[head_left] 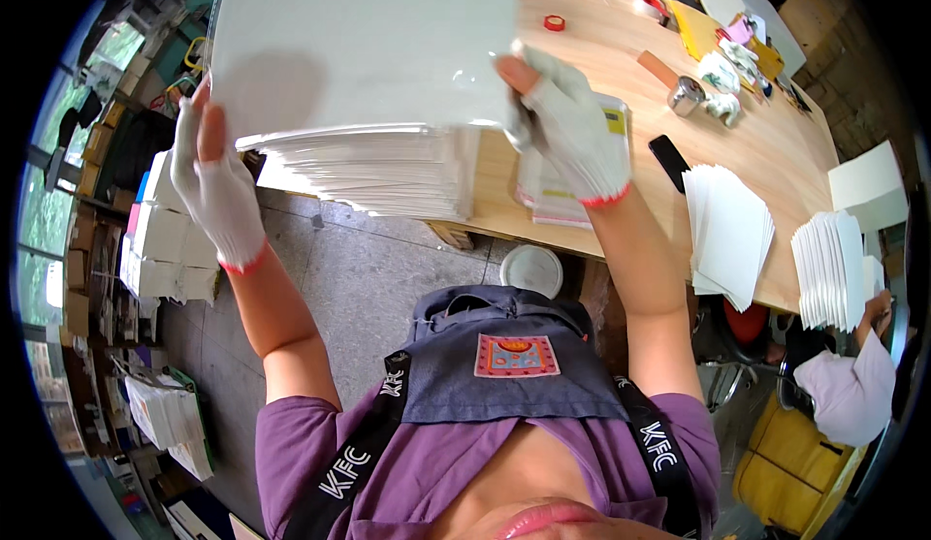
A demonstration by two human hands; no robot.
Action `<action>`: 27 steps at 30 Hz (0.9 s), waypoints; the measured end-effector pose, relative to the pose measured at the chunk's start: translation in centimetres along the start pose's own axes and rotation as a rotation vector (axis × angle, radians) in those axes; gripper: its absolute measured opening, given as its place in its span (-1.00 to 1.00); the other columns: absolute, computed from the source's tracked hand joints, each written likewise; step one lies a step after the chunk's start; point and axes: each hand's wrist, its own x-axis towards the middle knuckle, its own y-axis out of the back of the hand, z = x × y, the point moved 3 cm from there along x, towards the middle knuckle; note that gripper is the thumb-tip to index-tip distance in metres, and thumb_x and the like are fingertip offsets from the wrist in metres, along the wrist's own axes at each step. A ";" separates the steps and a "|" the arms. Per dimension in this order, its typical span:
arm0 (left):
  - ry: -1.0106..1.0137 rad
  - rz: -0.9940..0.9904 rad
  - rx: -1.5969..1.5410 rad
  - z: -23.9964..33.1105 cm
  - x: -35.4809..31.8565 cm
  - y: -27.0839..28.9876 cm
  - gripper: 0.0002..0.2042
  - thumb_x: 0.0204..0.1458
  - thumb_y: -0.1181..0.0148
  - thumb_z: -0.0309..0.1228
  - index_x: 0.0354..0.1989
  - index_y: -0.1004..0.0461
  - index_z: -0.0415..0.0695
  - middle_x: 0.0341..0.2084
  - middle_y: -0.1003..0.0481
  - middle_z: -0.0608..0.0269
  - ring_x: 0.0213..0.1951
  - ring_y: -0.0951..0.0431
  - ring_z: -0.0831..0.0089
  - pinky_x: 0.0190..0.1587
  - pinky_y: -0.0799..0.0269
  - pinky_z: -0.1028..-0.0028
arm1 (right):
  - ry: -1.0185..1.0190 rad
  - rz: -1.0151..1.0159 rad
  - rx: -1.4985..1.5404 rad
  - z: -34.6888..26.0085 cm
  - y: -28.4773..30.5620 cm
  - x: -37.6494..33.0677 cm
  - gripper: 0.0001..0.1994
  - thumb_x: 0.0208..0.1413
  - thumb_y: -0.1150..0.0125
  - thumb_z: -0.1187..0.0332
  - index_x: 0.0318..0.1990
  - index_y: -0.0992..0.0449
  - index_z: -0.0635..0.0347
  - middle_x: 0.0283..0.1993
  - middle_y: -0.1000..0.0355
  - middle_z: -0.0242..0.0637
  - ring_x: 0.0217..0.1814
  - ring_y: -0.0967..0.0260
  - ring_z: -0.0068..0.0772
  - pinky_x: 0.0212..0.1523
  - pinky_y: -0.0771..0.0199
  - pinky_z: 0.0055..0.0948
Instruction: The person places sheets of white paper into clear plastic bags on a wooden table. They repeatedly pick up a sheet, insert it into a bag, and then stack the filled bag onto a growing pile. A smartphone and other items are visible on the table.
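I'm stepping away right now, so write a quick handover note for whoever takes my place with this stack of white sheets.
Left hand: gloved, flat against the left side of the stack of white sheets.
Right hand: gloved, gripping the stack's right edge.
Stack is held up at the edge of the wooden table.
Done: two fanned piles of white sheets lie on the table's right end.
Left: the held stack is not yet set down.

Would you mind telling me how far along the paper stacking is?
Done: two fanned piles lie on the wooden table. In hand: left hand and right hand grip a thick white sheet stack. Left: bundles beside the table, on the person's left.
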 end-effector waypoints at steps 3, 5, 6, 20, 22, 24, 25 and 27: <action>-0.001 -0.248 0.232 -4.6 3.6 2.2 -0.55 -0.05 0.22 -0.66 0.06 -0.39 -0.31 -0.04 -0.44 0.13 0.04 -0.39 0.46 0.12 -0.21 0.57 | -0.071 -0.091 -0.174 0.2 -2.4 2.6 -0.64 0.13 -0.16 0.11 -0.58 -0.39 0.14 -0.72 -0.29 -0.45 -0.82 -0.09 -0.71 -0.83 -0.03 -0.66; 0.086 -0.339 0.403 -8.0 3.2 3.5 -0.57 0.02 0.23 -0.56 0.08 -0.38 -0.29 0.00 -0.44 0.13 0.07 -0.38 0.41 0.15 -0.18 0.52 | -0.169 -0.127 -0.267 0.8 -3.1 2.6 -0.60 0.10 -0.18 0.04 -0.60 -0.42 0.16 -0.76 -0.29 -0.46 -0.82 -0.08 -0.73 -0.83 -0.02 -0.67; 0.099 -0.394 0.302 -10.5 3.1 4.8 -0.57 0.05 0.23 -0.51 0.10 -0.37 -0.29 0.01 -0.43 0.13 0.09 -0.37 0.39 0.16 -0.17 0.50 | -0.202 -0.133 -0.256 0.9 -3.5 2.5 -0.59 0.09 -0.18 0.02 -0.59 -0.43 0.17 -0.77 -0.27 -0.46 -0.83 -0.08 -0.73 -0.83 -0.01 -0.67; 0.898 0.260 -0.126 -30.3 -19.6 9.3 -0.58 0.26 0.22 -0.18 0.20 -0.20 -0.13 0.08 -0.34 0.08 0.00 -0.40 0.31 0.04 -0.32 0.35 | -0.321 0.759 -0.137 15.4 20.0 -17.9 -0.75 0.22 0.08 0.21 -0.25 -0.43 0.19 -0.46 -0.41 -0.35 -0.63 -0.27 -0.61 -0.66 -0.25 -0.62; 1.117 0.164 -0.012 -33.0 -27.4 10.5 -0.58 0.25 0.20 -0.13 0.16 -0.28 -0.09 0.09 -0.34 0.11 0.02 -0.40 0.28 0.03 -0.33 0.31 | -0.246 1.142 -0.208 16.1 25.1 -24.4 -0.79 0.21 0.10 0.31 -0.14 -0.39 0.21 -0.44 -0.42 -0.34 -0.63 -0.28 -0.58 -0.64 -0.33 -0.60; 1.195 -0.065 0.029 -33.9 -33.0 9.7 -0.60 0.17 0.15 -0.28 0.17 -0.27 -0.14 0.08 -0.36 0.11 0.04 -0.39 0.20 0.08 -0.30 0.21 | -0.190 1.397 -0.301 14.8 29.0 -29.4 -0.77 0.17 0.12 0.38 -0.06 -0.34 0.22 -0.42 -0.43 -0.32 -0.62 -0.30 -0.57 -0.63 -0.39 -0.56; 1.232 -0.173 0.013 -33.9 -34.6 8.5 -0.62 0.11 0.09 -0.37 0.12 -0.32 -0.15 0.04 -0.40 0.13 -0.01 -0.42 0.23 0.04 -0.32 0.27 | -0.162 1.460 -0.225 13.4 29.4 -30.3 -0.79 0.10 0.09 0.38 -0.14 -0.36 0.23 -0.38 -0.42 -0.29 -0.57 -0.33 -0.54 -0.62 -0.37 -0.56; 0.966 -0.552 0.087 -33.2 -35.5 4.9 -0.71 0.07 0.04 -0.48 -0.02 -0.42 -0.16 -0.15 -0.50 0.15 -0.14 -0.48 0.31 -0.06 -0.35 0.39 | -0.293 1.474 -0.089 12.6 31.4 -32.0 -0.82 0.14 0.07 0.32 -0.19 -0.36 0.20 -0.42 -0.42 -0.27 -0.62 -0.31 -0.50 -0.66 -0.34 -0.53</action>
